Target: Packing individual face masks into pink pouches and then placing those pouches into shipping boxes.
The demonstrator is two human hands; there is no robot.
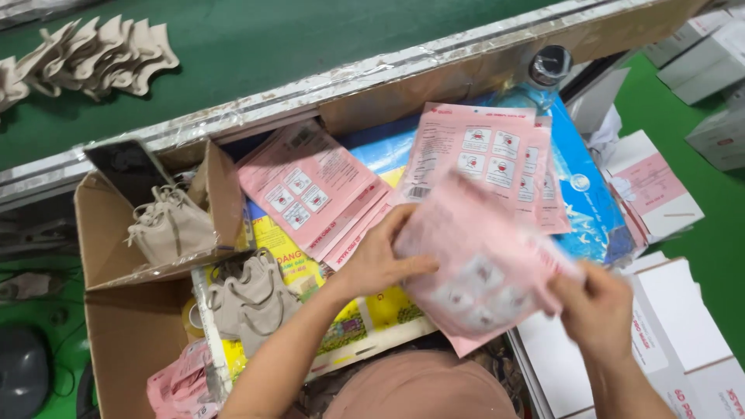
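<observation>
Both hands hold one pink plastic pouch (473, 268), blurred by motion, over the work surface. My left hand (380, 256) grips its left edge with the thumb on top. My right hand (594, 302) pinches its lower right corner. Behind it lie two fanned stacks of the same pink pouches, one at the left (306, 186) and one at the right (489, 151). A pile of beige face masks (252, 299) rests just left of my left forearm.
A cardboard box (105, 225) holds more beige masks (171, 225). More masks (93, 54) lie on the green conveyor belt (256, 46). White cartons (675, 326) stand at the right; a bottle (547, 70) and a blue sheet (590, 194) lie behind.
</observation>
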